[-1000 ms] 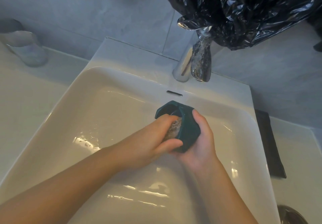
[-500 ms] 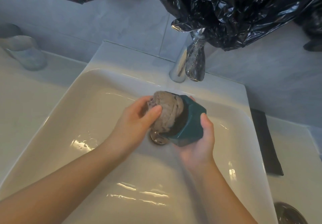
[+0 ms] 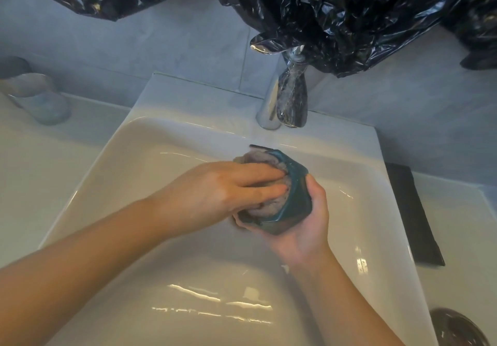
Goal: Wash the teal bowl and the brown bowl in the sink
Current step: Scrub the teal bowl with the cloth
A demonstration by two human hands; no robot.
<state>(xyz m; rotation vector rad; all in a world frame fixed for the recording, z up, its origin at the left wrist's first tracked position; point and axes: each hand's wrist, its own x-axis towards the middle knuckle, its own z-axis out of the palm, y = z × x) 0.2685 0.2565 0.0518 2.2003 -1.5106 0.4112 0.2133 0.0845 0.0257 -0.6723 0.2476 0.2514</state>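
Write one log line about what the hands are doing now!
left hand: presses grey fuzzy scrubbing pad into teal faceted bowl | right hand: grips that bowl | where: over white ceramic sink

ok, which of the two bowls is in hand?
The teal bowl: the right hand grips it over the sink while the left hand presses a grey scrubber into it. The brown bowl sits untouched on the counter, lower right.

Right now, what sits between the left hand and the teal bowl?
A grey scrubbing pad; the left hand presses it into the teal bowl, seen in the head view.
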